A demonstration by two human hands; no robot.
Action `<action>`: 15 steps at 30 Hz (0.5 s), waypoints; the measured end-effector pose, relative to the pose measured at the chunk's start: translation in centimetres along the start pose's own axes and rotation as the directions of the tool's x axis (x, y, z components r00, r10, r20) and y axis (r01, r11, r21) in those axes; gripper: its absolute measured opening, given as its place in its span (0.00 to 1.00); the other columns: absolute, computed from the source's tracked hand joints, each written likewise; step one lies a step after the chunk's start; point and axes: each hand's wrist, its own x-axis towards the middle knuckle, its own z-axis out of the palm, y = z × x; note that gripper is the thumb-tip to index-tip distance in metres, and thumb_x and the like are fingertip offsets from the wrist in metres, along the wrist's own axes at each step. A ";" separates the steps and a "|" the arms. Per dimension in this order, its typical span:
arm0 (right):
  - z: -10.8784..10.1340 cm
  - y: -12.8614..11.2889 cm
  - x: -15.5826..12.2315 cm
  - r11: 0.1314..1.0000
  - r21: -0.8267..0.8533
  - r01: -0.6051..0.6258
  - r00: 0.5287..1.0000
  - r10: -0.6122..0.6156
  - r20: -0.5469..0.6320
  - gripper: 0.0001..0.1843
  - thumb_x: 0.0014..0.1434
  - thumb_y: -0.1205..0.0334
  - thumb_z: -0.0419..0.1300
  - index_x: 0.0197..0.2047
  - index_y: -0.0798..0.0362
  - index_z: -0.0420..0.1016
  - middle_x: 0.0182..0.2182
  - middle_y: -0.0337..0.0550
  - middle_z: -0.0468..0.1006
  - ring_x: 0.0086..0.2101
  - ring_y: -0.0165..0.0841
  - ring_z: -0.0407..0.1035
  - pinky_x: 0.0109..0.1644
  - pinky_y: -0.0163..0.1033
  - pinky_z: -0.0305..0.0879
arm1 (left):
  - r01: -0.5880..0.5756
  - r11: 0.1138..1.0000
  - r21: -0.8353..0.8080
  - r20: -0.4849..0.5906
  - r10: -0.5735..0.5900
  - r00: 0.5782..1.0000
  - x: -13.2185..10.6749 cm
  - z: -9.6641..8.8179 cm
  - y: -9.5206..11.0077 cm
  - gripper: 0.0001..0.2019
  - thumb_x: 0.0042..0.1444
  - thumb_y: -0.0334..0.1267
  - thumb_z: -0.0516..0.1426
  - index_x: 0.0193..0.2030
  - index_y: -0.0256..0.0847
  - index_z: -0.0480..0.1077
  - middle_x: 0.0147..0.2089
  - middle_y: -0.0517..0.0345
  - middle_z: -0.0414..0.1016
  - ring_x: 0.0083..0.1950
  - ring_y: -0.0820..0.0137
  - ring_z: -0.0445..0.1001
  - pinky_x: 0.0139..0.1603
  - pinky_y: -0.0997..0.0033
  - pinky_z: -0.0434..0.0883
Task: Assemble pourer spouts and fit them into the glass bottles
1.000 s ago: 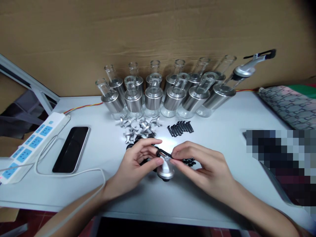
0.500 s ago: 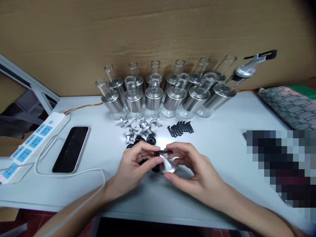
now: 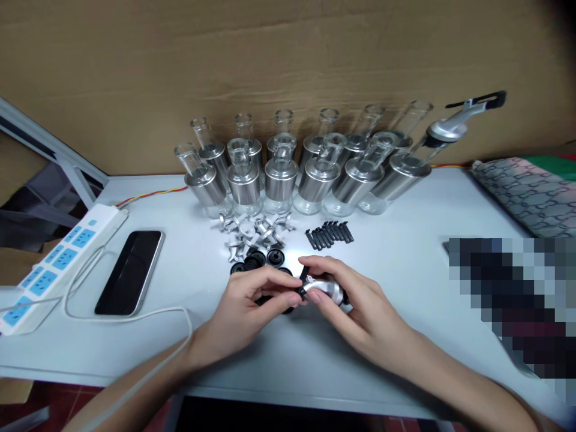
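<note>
My right hand [image 3: 355,306] is wrapped round a silver metal spout cap [image 3: 327,289], tipped on its side above the white table [image 3: 405,264]. My left hand [image 3: 245,309] pinches a small black part [image 3: 300,290] at the cap's narrow end, thumb and forefinger pressed together. Both hands meet near the table's middle. Just behind them lie several black round rubber seals [image 3: 265,259] and a heap of small silver fittings [image 3: 252,231]. A row of short black pins [image 3: 329,233] lies to the right of that heap.
Several glass bottles with silver sleeves [image 3: 279,174] stand in two rows at the back; the far-right one carries a fitted spout [image 3: 459,120]. A black phone [image 3: 130,271] and a white power strip [image 3: 58,264] with its cable lie on the left. A patterned bag [image 3: 526,192] sits right.
The silver cap has gone from upright to lying on its side, and my right hand has closed round it. My left hand's pinch has stayed at the cap's narrow end.
</note>
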 end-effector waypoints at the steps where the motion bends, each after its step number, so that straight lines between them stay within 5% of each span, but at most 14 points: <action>1: 0.0 0.0 0.0 1.000 0.000 -0.004 1.000 0.004 0.005 0.18 0.63 0.63 0.54 0.57 0.49 0.61 0.43 0.47 0.77 0.40 0.35 0.74 0.42 0.38 0.74 | -0.018 1.000 0.018 -0.004 0.018 1.000 0.0 0.0 0.0 0.08 0.57 0.40 0.61 0.38 0.37 0.76 0.33 0.53 0.80 0.33 0.70 0.80 0.34 0.74 0.78; 5: 0.1 0.1 0.0 1.000 0.005 -0.020 0.999 0.020 0.026 0.27 0.59 0.61 0.60 0.59 0.50 0.58 0.43 0.47 0.76 0.39 0.34 0.74 0.41 0.36 0.74 | -0.044 0.998 0.045 0.004 0.044 0.999 -0.1 0.0 -0.3 0.05 0.58 0.35 0.60 0.39 0.39 0.77 0.35 0.54 0.81 0.35 0.70 0.80 0.35 0.75 0.76; 15: 0.3 0.7 -0.2 0.998 -0.010 0.057 0.998 -0.057 0.038 0.26 0.60 0.63 0.60 0.59 0.48 0.57 0.39 0.43 0.75 0.34 0.32 0.73 0.40 0.34 0.73 | 0.030 0.999 0.025 0.035 -0.031 0.999 -0.1 0.0 0.2 0.06 0.48 0.32 0.66 0.32 0.39 0.74 0.29 0.60 0.79 0.31 0.73 0.78 0.33 0.80 0.75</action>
